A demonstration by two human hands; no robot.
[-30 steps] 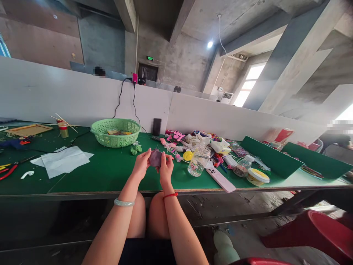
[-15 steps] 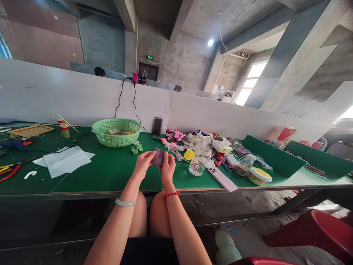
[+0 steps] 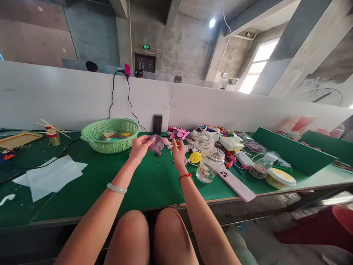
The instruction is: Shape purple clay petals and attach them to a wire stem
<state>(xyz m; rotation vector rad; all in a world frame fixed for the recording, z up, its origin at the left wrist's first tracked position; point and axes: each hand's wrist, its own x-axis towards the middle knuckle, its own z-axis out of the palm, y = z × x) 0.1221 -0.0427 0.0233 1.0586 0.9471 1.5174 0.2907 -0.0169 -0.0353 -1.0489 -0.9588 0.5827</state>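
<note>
Purple cloth bundle [image 3: 157,143] sits pinched against the fingertips of the left hand [image 3: 139,148], while the right hand [image 3: 179,152] stays just apart, fingers loosely curled.

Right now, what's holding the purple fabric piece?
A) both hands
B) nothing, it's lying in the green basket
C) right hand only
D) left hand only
D. The left hand grips the purple fabric piece at its fingertips, while the right hand is apart from it.
</note>
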